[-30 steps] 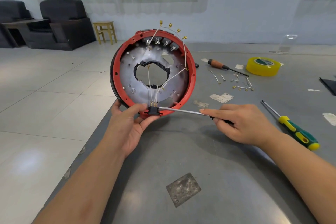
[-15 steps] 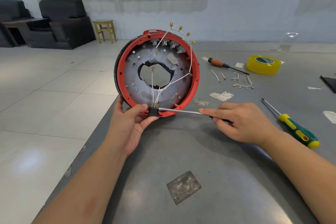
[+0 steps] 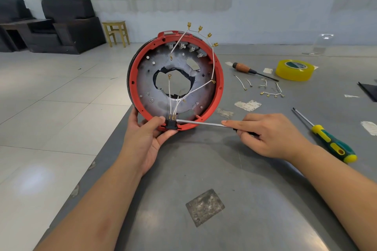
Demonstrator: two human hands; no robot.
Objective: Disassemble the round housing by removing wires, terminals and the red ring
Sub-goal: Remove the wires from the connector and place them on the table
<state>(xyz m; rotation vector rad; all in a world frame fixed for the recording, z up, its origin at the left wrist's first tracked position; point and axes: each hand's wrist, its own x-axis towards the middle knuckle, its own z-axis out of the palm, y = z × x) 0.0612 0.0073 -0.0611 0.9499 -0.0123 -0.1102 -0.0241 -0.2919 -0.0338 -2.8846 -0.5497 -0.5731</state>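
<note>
The round housing [image 3: 151, 79], a grey metal disc with a ragged central hole inside a red ring [image 3: 220, 89], stands on edge at the table's near-left corner. White wires [image 3: 212, 61] with brass terminals [image 3: 199, 29] fan above its top and run down to a black connector block [image 3: 171, 123] at the bottom rim. My left hand [image 3: 146, 138] grips that bottom rim, thumb on the block. My right hand [image 3: 271, 135] holds a screwdriver [image 3: 202, 123], index finger laid along the shaft, tip against the block.
On the grey table [image 3: 234, 179] lie loose wire pieces with terminals [image 3: 271, 94], a wooden-handled screwdriver [image 3: 244, 69], a yellow tape roll [image 3: 294, 69], a green-yellow screwdriver [image 3: 330, 143] at right, and a black object [image 3: 369, 90] at the right edge. The table's left edge drops to tiled floor.
The housing has shifted slightly right and tilted, its wires and terminals swinging right with it. Both hands keep their holds; the screwdriver tip stays at the connector block.
</note>
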